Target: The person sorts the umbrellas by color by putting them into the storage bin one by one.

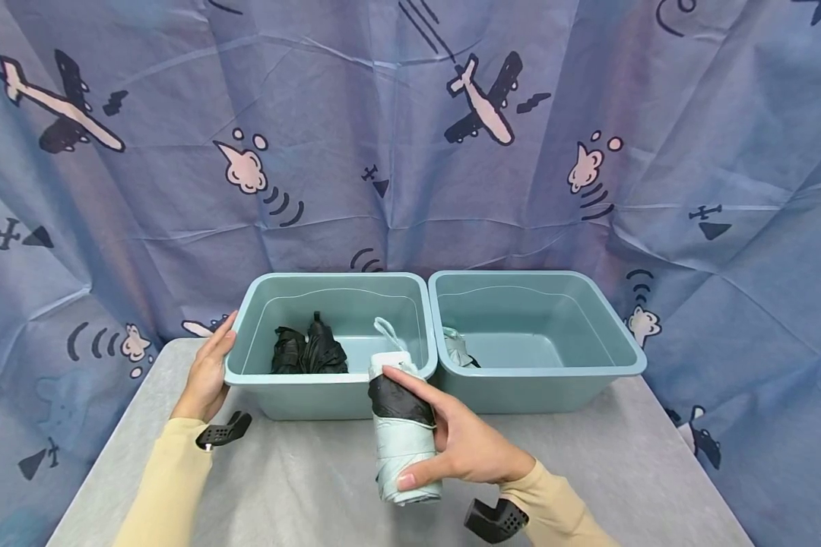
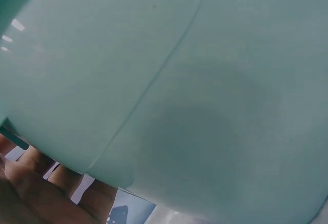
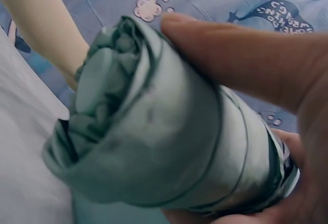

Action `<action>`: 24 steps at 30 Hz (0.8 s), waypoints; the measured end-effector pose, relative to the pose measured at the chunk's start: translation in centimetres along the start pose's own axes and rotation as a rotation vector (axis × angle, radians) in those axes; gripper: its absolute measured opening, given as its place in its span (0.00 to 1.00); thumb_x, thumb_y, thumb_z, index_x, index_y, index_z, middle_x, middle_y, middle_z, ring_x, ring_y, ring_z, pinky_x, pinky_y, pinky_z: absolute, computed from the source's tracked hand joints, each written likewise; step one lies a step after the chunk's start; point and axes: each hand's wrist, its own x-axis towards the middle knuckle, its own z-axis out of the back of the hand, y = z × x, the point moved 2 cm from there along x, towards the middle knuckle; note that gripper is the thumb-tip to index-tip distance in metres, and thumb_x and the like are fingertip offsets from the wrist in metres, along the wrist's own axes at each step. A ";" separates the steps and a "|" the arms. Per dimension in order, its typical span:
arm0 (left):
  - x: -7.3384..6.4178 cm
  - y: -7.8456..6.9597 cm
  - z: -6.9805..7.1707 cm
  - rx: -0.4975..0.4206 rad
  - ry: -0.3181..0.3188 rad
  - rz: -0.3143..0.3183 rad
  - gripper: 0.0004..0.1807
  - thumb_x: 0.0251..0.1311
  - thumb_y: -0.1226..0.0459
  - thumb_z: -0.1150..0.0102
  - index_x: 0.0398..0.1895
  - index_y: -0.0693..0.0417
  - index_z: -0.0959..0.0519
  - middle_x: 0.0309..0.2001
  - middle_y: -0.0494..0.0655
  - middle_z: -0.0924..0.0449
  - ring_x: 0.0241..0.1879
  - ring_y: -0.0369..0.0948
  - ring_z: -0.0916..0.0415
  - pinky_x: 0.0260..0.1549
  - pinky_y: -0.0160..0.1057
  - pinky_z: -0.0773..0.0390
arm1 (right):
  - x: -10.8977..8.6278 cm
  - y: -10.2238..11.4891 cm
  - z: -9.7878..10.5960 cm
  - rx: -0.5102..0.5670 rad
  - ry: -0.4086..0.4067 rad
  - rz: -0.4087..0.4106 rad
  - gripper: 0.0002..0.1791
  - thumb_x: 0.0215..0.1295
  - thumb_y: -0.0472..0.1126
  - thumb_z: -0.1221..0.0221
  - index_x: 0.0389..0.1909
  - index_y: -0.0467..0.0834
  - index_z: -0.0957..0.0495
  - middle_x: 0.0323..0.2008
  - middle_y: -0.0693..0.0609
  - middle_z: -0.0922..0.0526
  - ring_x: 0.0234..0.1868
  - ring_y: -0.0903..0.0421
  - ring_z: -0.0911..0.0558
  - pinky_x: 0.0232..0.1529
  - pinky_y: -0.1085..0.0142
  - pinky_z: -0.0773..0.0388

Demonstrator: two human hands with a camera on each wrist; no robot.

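Note:
My right hand [image 1: 461,437] grips a rolled, folded umbrella [image 1: 404,444], pale mint with a black band. Its light handle and wrist loop point away, over the near rim of the left bin [image 1: 301,399]. The right wrist view shows the umbrella's rolled cloth end [image 3: 102,96] up close, with the thumb along its side. At that bin's left end, my left hand [image 1: 208,372] rests its fingers against the outside of the wall, below the rim. Two black folded cloth bundles [image 1: 308,351] lie inside this bin. The left wrist view is mostly bin wall [image 2: 169,106].
A matching bin [image 1: 527,391] stands against the left one on the right. In its near left corner lies a pale grey-green cloth item [image 1: 457,349], partly hidden by the wall. Both stand on a grey-covered table [image 1: 301,486] before a patterned blue curtain [image 1: 397,137].

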 end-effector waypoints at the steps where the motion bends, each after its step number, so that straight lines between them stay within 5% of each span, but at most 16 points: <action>1: 0.0 0.0 0.0 0.003 0.000 0.002 0.36 0.81 0.49 0.64 0.83 0.47 0.60 0.82 0.55 0.62 0.73 0.46 0.48 0.58 0.30 0.31 | -0.1 0.3 0.4 -0.006 -0.005 0.003 0.63 0.51 0.23 0.26 0.82 0.55 0.51 0.73 0.40 0.42 0.57 0.42 0.22 0.51 0.45 0.19; 9: 0.0 0.0 0.1 0.013 -0.011 0.015 0.36 0.81 0.48 0.64 0.83 0.46 0.59 0.82 0.55 0.61 0.73 0.47 0.47 0.58 0.31 0.31 | -0.3 2.4 4.4 -0.023 -0.013 0.046 0.64 0.53 0.22 0.29 0.83 0.52 0.57 0.75 0.36 0.50 0.56 0.36 0.21 0.50 0.46 0.19; 24: 0.0 0.0 0.1 0.018 -0.010 0.025 0.35 0.81 0.48 0.65 0.84 0.45 0.59 0.82 0.53 0.61 0.73 0.48 0.48 0.59 0.33 0.32 | 0.3 3.9 13.2 -0.137 -0.170 -0.067 0.65 0.50 0.21 0.27 0.83 0.54 0.55 0.76 0.41 0.48 0.49 0.42 0.17 0.47 0.53 0.17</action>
